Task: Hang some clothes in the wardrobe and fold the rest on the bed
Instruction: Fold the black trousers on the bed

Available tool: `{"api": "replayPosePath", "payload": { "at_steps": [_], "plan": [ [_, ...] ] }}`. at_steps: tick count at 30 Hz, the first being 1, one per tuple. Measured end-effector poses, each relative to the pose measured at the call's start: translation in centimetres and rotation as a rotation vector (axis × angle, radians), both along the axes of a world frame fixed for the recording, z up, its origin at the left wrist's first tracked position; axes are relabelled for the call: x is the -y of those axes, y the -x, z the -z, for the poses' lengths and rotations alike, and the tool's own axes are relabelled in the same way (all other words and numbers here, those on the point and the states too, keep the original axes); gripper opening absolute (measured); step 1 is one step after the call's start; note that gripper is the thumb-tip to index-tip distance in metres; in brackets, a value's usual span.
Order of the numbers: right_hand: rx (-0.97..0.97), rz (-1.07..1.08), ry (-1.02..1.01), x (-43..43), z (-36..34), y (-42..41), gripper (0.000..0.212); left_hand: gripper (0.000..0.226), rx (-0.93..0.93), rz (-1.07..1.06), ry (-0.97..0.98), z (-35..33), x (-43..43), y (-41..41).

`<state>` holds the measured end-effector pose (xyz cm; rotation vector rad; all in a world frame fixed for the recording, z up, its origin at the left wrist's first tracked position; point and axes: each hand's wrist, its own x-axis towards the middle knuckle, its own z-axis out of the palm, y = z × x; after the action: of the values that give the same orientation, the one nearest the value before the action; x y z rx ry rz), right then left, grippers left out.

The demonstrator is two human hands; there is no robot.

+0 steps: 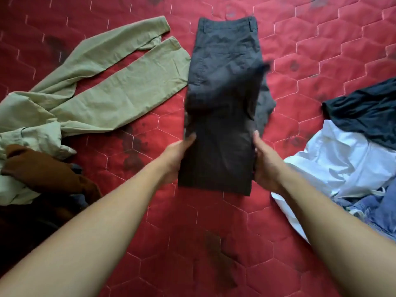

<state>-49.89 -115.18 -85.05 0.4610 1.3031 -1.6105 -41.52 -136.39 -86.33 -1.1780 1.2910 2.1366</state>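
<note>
Head view shows our left hand (180, 155) and our right hand (264, 166) each holding one side edge of the dark grey trousers (222, 82) at the near end, which is folded over and lifted a little. The trousers run down the middle of the red bed (321, 50), with the waistband at the far end. We think the cloth is soft, light and floppy, so holding both edges keeps it flat, and one corner alone would let it sag. Our fingers are tucked under, so we cannot see them. The white shirt (342, 159) and green trousers (102, 88) are cut off at the sides. The middle of the dark trousers is blurry. No wardrobe shows.
</note>
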Motion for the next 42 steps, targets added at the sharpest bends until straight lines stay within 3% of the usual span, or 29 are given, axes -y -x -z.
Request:
{"api": "replayPosePath", "payload": {
  "at_steps": [3, 7, 12, 18, 21, 26, 29, 32, 37, 39, 42],
  "plan": [
    [0.141, -0.057, -0.097, -1.5, 4.7, -3.7, 0.043, 0.033, 0.161, 0.186, 0.070, 4.9, -0.9, -3.8],
    [-0.006, -0.168, -0.219, -4.0, 8.5, -7.9, 0.029, 0.020, 0.103, 0.164, 0.200, 7.9, -1.9, -8.7],
    [-0.120, -0.264, -0.327, -5.0, 9.2, -11.0, 0.015, 0.019, 0.109, 0.216, 0.197, 8.2, -3.1, -12.9],
    [0.173, -0.175, -0.399, -7.8, 8.3, -17.0, 0.023, 0.029, 0.246, 0.301, 0.062, 6.3, -6.1, -18.7],
    [0.236, -0.230, -0.436, -8.9, 7.6, -19.4, 0.025, 0.022, 0.331, 0.354, 0.021, 4.9, -7.4, -20.8],
    [-0.078, -0.205, -0.446, -6.6, 8.0, -15.2, 0.018, 0.008, 0.179, 0.179, 0.249, 4.6, -6.4, -15.7],
    [-0.248, -0.170, -0.472, -3.9, 7.9, -10.4, 0.013, 0.024, 0.073, 0.052, 0.333, 4.8, -4.9, -9.8],
    [-0.395, -0.218, -0.545, -2.0, 6.6, -7.1, 0.019, 0.029, -0.006, 0.095, 0.428, 4.3, -3.4, -5.6],
    [-0.605, -0.113, -0.441, -0.4, 4.6, -2.8, 0.024, 0.036, -0.164, 0.117, 0.600, 3.2, 0.4, -0.6],
    [-0.666, -0.204, -0.532, 0.0, 4.9, -1.3, 0.029, 0.044, -0.152, 0.137, 0.727, 3.5, 1.2, 0.7],
    [-0.992, -0.582, -0.835, -0.3, 6.6, -1.0, 0.056, 0.063, -0.115, 0.515, 1.158, 5.2, 0.6, 1.3]
  ]
}}
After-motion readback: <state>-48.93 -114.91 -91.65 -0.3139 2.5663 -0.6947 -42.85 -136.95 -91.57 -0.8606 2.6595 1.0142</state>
